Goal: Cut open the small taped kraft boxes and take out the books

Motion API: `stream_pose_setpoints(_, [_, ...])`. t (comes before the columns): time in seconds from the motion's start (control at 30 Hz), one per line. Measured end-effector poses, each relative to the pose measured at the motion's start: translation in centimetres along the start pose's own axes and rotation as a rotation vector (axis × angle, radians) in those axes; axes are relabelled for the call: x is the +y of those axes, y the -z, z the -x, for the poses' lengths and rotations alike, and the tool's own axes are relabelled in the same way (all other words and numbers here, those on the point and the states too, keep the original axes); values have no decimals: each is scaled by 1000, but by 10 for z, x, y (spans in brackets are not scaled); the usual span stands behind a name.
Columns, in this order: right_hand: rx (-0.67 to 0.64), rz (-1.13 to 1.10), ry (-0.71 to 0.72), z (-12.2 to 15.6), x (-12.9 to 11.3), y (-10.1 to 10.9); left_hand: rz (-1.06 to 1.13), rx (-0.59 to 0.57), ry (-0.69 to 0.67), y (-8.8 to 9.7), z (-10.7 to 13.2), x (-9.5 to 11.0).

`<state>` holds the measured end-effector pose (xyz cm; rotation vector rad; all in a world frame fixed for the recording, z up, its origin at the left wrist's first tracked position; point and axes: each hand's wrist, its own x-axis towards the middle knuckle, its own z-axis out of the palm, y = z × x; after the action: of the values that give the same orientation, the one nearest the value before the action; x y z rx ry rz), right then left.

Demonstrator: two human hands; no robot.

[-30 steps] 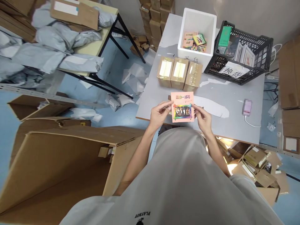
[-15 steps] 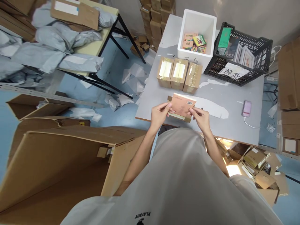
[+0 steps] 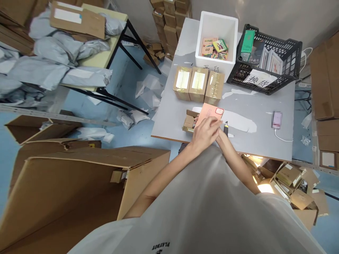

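A thin pink booklet (image 3: 209,111) with a red-edged label in its corner is in my hands above the front of the table. My left hand (image 3: 206,133) reaches across it, fingers closed at its lower right edge. My right hand (image 3: 220,135) is mostly hidden under the left one and the booklet; its fingertips show at the booklet's left edge, supporting it from below. Just left of the booklet stands a small cardboard box (image 3: 188,122) with raised flaps. A yellow-and-black utility knife (image 3: 226,128) lies to the right of my hands.
On the grey table (image 3: 265,141) stand three taped cartons (image 3: 198,84), a white foam box (image 3: 217,65) holding pink packs, a black crate (image 3: 267,83) with books, and a phone (image 3: 277,120) on a cable. A large open carton (image 3: 79,190) stands left of me.
The booklet has been turned over, from its barcode side to the labelled side. My left hand has moved right across it, and my right hand has gone beneath. The small box and knife are uncovered.
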<state>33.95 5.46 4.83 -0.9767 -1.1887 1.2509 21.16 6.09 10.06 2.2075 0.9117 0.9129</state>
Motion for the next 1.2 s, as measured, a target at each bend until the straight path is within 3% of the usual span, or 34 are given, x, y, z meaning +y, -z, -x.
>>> stream_pose_setpoints(0.07, [193, 48, -100, 15, 0, -2, -66, -22, -30, -13, 1, 1])
stream_pose_setpoints(0.17, [449, 67, -303, 29, 1, -2, -45, 5, -36, -16, 5, 0])
stream_pose_setpoints(0.27, [427, -18, -393, 16, 7, -3, 105, 86, -5, -7, 7, 1])
stream_pose_setpoints(0.33, [390, -63, -402, 2, 11, 0, 254, 153, 95, 2, 6, -1])
stream_pose_setpoints(0.43, [343, -212, -438, -5, 14, 13, 491, 238, 356, 12, 3, -16])
stream_pose_setpoints(0.57, [392, -396, -499, 17, 9, 28, 760, 332, 680, 22, 5, -53])
stream_pose_setpoints(0.67, [417, -388, -544, 39, 6, 26, 878, 181, 917, 27, 16, -72])
stream_pose_setpoints(0.73, [382, -381, -586, 42, 5, 23, 895, 70, 989, 29, 17, -80])
stream_pose_setpoints(0.8, [363, -374, -567, 27, -2, 24, 884, 20, 967, 31, -1, -84])
stream_pose_setpoints(0.9, [400, -368, -383, -32, -36, 40, 853, 47, 754, 50, -65, -81])
stream_pose_setpoints(1.0, [470, -359, -167, -105, -85, 66, 738, 268, 435, 91, -144, -73])
stream_pose_setpoints(1.07, [514, -313, -107, -134, -102, 84, 631, 403, 281, 121, -178, -76])
stream_pose_setpoints(1.13, [531, -238, -102, -136, -95, 98, 575, 469, 229, 140, -185, -91])
stream_pose_setpoints(1.2, [574, -176, -162, -109, -66, 104, 562, 488, 292, 143, -164, -117])
